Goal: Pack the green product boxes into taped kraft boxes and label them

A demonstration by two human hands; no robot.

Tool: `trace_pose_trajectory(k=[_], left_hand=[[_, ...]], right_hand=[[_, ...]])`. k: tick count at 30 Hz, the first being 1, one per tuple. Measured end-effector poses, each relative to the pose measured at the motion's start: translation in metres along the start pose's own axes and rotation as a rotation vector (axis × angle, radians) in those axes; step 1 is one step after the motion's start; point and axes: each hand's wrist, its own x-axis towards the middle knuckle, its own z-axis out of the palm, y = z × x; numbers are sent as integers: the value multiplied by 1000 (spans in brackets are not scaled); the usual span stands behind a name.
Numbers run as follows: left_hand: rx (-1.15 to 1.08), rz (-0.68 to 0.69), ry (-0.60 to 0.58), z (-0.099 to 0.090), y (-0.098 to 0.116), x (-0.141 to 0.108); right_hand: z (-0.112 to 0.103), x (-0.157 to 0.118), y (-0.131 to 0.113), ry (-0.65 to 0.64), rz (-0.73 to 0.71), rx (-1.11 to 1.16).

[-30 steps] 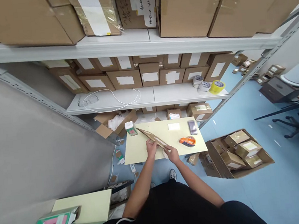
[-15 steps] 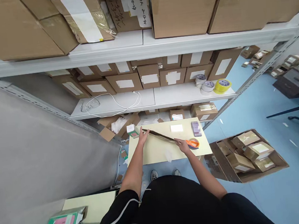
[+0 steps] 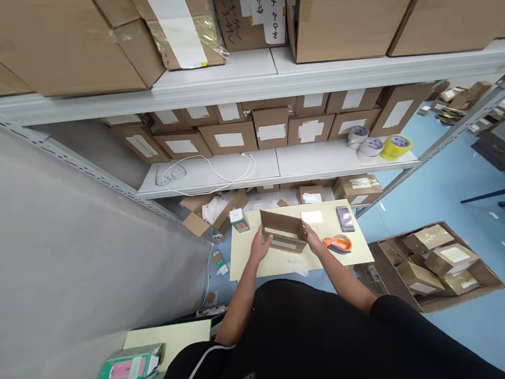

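A brown cardboard box [image 3: 285, 240], unfolded into a rectangular frame with its top side open, is held above the pale yellow table [image 3: 251, 266]. My left hand [image 3: 260, 246] grips its left end, and my right hand [image 3: 313, 238] grips its right end. Through the box the yellow tabletop shows. Left of it stands a small green and white box [image 3: 239, 220]. An orange tape dispenser [image 3: 338, 243] lies just right of my right hand. Behind the cardboard box is a white paper slip [image 3: 312, 217], with a blurred purple pack [image 3: 345, 218] farther right.
A metal shelf [image 3: 216, 178] rises behind the table, carrying cartons, a white cable and tape rolls [image 3: 395, 146]. On the floor at right sits a large carton [image 3: 390, 277] of packed boxes. Green and pink boxes [image 3: 127, 368] are stacked at lower left, beside the grey wall [image 3: 61, 243].
The cardboard was flat between my hands; now it is opened out into a box shape. My hands have come closer together, and the view has shifted slightly left.
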Motion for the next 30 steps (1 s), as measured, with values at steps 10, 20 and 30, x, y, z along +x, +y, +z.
trace_pose_trajectory(k=[10,20,30], left_hand=[[-8,137,-15,-4,-3,-12],[412,212,-146,-28,5,-9],[619,147,-170,-15,24,13]], right_hand=[[-3,14,2,28,177,52],[-3,31,2,199,345,-220],[-9,0,-2,108,266,52]])
